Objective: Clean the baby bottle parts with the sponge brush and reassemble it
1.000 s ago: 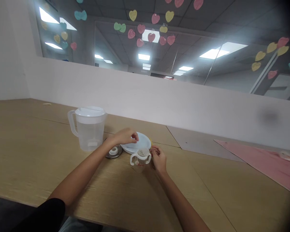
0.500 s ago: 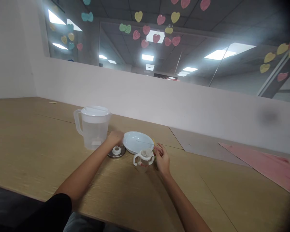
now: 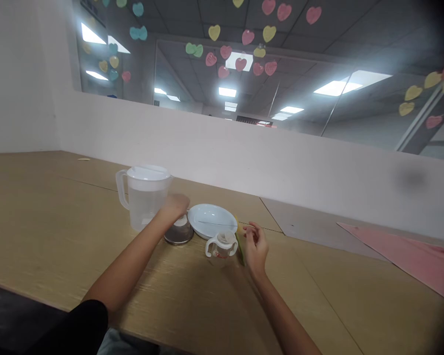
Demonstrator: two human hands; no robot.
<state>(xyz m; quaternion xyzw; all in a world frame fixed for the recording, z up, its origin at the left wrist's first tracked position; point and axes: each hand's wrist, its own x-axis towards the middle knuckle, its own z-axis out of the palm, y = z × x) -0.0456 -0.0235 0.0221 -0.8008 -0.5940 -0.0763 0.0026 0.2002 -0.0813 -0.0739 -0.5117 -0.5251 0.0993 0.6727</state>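
My left hand (image 3: pixel 178 203) is blurred over a round steel-rimmed object (image 3: pixel 178 235) with a whitish top. Its fingers are hidden, so I cannot tell whether it grips this. To the right lies a shallow white dish (image 3: pixel 210 211), a thin dark line crossing its inside. In front of the dish stands a small clear cup (image 3: pixel 221 246) with two white handles and a pale lid. Beyond the cup's right handle is a narrow yellow-green thing (image 3: pixel 240 249), partly hidden. My right hand (image 3: pixel 256 245) is beside it, fingers curled inward; whatever they pinch is too small to make out.
A clear lidded pitcher (image 3: pixel 146 199) stands left of my left hand. Grey sheeting (image 3: pixel 303 222) and a pink cloth (image 3: pixel 414 256) lie on the wooden table (image 3: pixel 192 296) at the right. A white wall (image 3: pixel 214 148) runs along the back.
My right hand has moved a little to the right, away from the cup. The steel-rimmed object under my left hand looks taller, its white top partly covered. The line over the dish has shifted.
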